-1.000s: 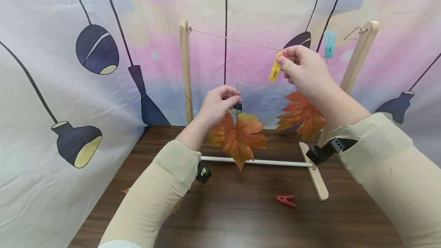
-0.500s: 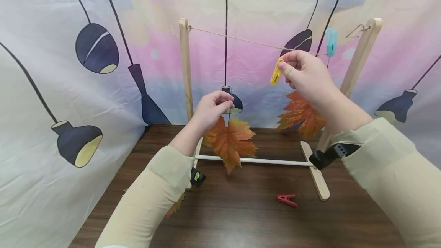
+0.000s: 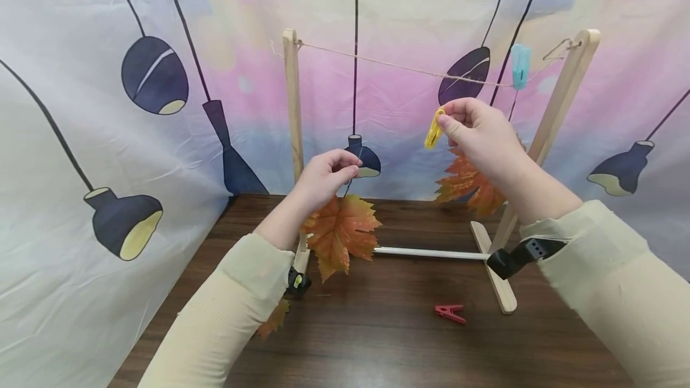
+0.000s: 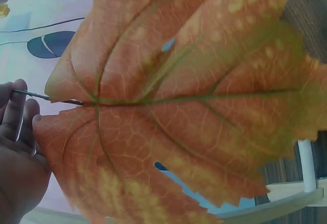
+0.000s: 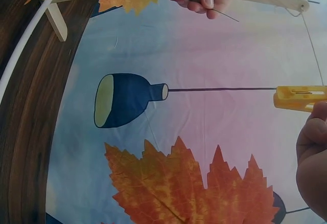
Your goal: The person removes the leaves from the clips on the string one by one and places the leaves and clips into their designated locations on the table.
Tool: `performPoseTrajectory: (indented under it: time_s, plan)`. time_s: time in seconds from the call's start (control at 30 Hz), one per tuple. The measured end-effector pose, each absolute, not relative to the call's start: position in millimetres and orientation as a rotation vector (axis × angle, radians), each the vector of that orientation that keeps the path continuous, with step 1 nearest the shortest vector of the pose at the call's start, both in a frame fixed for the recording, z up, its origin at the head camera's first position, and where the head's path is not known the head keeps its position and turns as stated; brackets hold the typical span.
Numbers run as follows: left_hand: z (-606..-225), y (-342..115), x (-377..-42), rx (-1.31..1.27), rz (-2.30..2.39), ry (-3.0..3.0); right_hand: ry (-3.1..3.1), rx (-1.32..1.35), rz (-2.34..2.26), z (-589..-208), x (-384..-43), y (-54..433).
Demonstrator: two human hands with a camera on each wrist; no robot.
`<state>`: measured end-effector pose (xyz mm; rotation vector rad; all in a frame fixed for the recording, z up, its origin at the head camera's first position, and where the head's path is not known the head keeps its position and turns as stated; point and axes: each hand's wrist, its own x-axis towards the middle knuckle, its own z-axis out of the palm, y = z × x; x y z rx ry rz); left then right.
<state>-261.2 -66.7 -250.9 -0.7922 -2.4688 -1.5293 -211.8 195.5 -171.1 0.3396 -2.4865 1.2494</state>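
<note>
My left hand (image 3: 329, 177) pinches the thin stem of an orange artificial maple leaf (image 3: 342, 233), which dangles below the fingers near the left post. The leaf fills most of the left wrist view. In the right wrist view the stem's free end sticks out past the fingertips. My right hand (image 3: 477, 133) pinches a yellow clothespin (image 3: 433, 130) between thumb and fingers, below the string (image 3: 399, 67). A second maple leaf (image 3: 468, 181) hangs behind the right forearm, its stem running up to a light blue clothespin (image 3: 520, 66) on the string.
The string is tied between two wooden posts, the left post (image 3: 292, 100) and the right post (image 3: 566, 94). A white rod (image 3: 431, 252) joins their feet. A red clothespin (image 3: 450, 314) lies on the brown table (image 3: 388, 346). Another leaf (image 3: 276, 318) shows partly beside the left sleeve.
My left hand has moved left and slightly down with its maple leaf. My right hand has lowered the yellow clothespin from string height to below the string.
</note>
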Motion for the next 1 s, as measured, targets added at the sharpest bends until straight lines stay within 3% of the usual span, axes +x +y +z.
performPoseTrajectory:
  time_s: [1.0]
  plan:
    - [-250.6, -73.8, -254.4, -0.934, -1.471, -2.525, -2.464, 0.425, 1.454, -190.9, -207.6, 201.9]
